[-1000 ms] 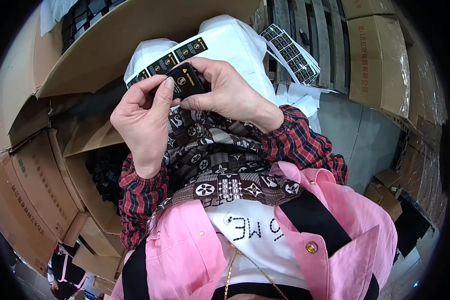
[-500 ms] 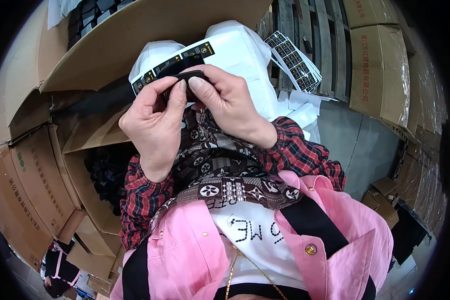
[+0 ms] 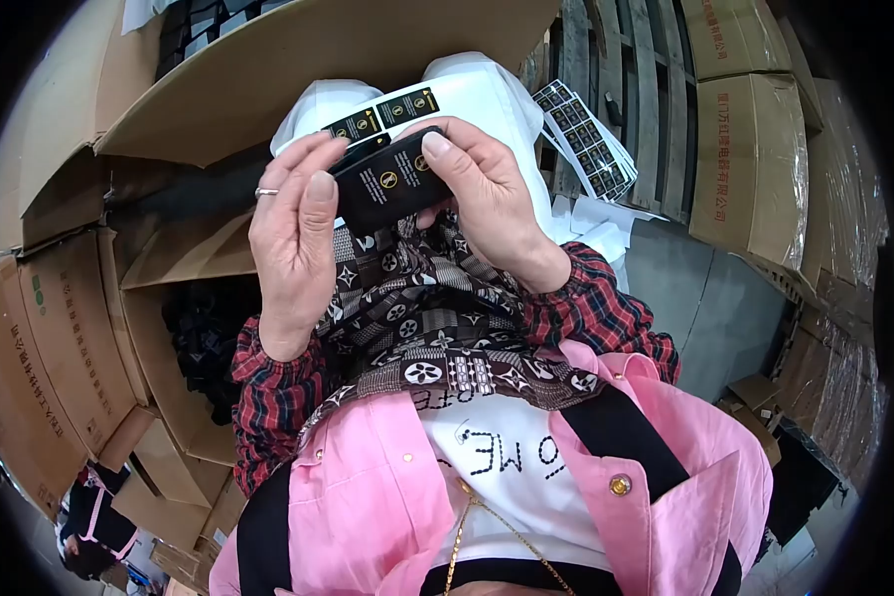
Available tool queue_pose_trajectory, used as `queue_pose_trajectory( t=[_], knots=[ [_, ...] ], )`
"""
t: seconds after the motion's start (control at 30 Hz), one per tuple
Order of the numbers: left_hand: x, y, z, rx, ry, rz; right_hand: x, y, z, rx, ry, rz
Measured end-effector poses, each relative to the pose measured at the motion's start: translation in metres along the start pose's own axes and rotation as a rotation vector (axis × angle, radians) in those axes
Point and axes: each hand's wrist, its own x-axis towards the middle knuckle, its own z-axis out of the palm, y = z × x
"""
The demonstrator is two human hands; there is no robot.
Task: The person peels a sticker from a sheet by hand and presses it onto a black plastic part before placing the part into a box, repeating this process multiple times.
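Note:
A flat black piece (image 3: 368, 199) with small white print and yellow warning symbols is tilted up above my lap. My right hand (image 3: 482, 189) grips its right end, thumb on the printed face, other fingers partly hidden behind. My left hand (image 3: 298, 233), a ring on one finger, is at the left end with thumb and fingers apart; whether it touches the piece is hard to see. Just behind lies a white sheet of black warning labels (image 3: 392, 114), resting on the white covering (image 3: 492, 104) over my knees.
An open carton (image 3: 184, 372) with black parts (image 3: 204, 343) stands at left, below a large cardboard flap (image 3: 298, 70). Label sheets (image 3: 586, 144) lie by a wooden pallet (image 3: 656, 109). Stacked cartons (image 3: 740, 159) rise at right. Another person (image 3: 99, 521) is at lower left.
The black piece has turned so its printed face shows towards me. My left thumb and fingers have spread from their pinch, while my right hand keeps its grip.

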Motion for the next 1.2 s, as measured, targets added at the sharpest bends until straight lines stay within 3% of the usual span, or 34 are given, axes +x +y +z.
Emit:
queue_pose_trajectory(
  t=[0.03, 0.17, 0.3, 0.6, 0.67, 0.7, 0.73, 0.8, 0.83, 0.87, 0.93, 1.0, 1.03, 1.1, 1.2],
  knots=[
    [-0.001, 0.001, -0.001, -0.054, -0.111, -0.002, -0.001, -0.001, 0.000, 0.018, -0.037, 0.035],
    [-0.009, 0.000, -0.004, -0.127, -0.142, -0.060, -0.003, -0.004, 0.005, -0.049, -0.090, 0.077],
    [-0.021, 0.003, -0.007, -0.210, -0.090, -0.246, -0.006, -0.003, 0.008, -0.028, -0.132, 0.042],
    [-0.033, 0.004, -0.010, -0.158, -0.101, -0.145, -0.012, 0.000, 0.015, -0.122, -0.131, 0.096],
    [-0.041, 0.001, -0.021, -0.051, -0.085, -0.061, -0.012, 0.010, 0.012, 0.015, 0.000, 0.169],
    [-0.050, 0.004, -0.035, -0.034, 0.036, -0.231, -0.010, 0.016, 0.001, 0.010, 0.083, 0.093],
    [-0.060, -0.006, -0.059, 0.005, 0.094, -0.314, -0.017, 0.020, -0.014, -0.026, 0.086, 0.192],
    [-0.092, -0.044, -0.122, 0.154, 0.110, -0.537, -0.036, 0.032, -0.045, -0.066, 0.045, 0.424],
    [-0.103, -0.058, -0.153, 0.431, 0.012, -0.745, -0.041, 0.040, -0.046, -0.061, 0.048, 0.426],
    [-0.103, -0.062, -0.152, 0.434, 0.004, -0.745, -0.045, 0.047, -0.046, 0.075, 0.147, 0.494],
    [-0.099, -0.070, -0.146, 1.171, -0.026, -0.146, -0.043, 0.062, -0.047, 0.329, 0.219, 0.520],
    [-0.066, -0.051, -0.087, 0.573, 0.091, -0.247, -0.026, 0.077, -0.039, 0.496, 0.157, 0.459],
    [-0.054, -0.050, -0.059, 0.427, 0.044, -0.160, -0.019, 0.083, -0.035, 0.558, 0.110, 0.456],
    [-0.030, -0.058, -0.012, 0.423, -0.041, 0.133, -0.003, 0.093, -0.032, 0.551, 0.088, 0.452],
    [-0.003, -0.083, 0.022, 0.465, -0.146, 0.304, 0.016, 0.104, -0.025, 0.514, 0.085, 0.389]
  ],
)
